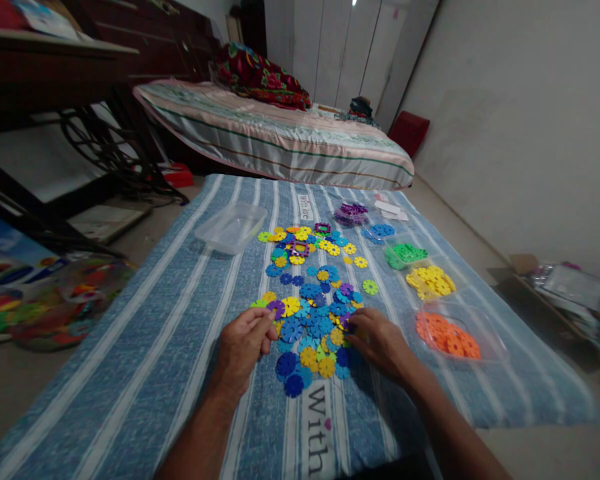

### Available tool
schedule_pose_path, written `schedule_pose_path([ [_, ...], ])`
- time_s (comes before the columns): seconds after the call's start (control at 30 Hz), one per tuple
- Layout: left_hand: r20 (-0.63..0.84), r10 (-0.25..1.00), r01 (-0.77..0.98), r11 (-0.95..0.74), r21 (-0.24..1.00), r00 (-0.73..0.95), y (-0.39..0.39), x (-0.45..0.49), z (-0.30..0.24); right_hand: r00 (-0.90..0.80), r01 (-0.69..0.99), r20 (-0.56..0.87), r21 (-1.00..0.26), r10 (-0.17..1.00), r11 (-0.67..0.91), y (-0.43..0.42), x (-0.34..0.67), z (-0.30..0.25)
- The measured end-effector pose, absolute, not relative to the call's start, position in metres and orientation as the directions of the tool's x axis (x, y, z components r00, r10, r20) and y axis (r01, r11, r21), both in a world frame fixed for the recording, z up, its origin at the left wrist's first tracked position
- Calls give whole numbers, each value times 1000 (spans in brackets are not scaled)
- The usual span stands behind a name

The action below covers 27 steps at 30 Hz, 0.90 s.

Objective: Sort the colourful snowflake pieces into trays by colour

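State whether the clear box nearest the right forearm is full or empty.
Partly full: orange discs sit towards the left of the clear box, while its right side shows bare plastic.

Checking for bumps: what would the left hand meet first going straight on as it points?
Beyond the purple disc by the left hand, probably the yellow disc beside it, though depth is unclear.

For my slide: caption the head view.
Left hand and right hand at multicoloured notched discs; orange discs in a clear tub at right.
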<state>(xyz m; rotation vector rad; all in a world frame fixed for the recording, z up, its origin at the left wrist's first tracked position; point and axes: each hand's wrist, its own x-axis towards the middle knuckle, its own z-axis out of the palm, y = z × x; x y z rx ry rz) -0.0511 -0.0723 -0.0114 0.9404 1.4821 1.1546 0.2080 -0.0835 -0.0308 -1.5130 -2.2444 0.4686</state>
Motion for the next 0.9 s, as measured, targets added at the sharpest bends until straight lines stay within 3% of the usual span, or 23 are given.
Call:
schedule_pose_path([
  [0.53,-248,946,8,255,967,-211,-72,-52,-14,-271,876,126,-379,954,299,-80,202,-40],
  [0.9,-252,945,6,259,966,-210,-71,-52,-14,-274,890,233,-307,933,338,-77,201,-47],
])
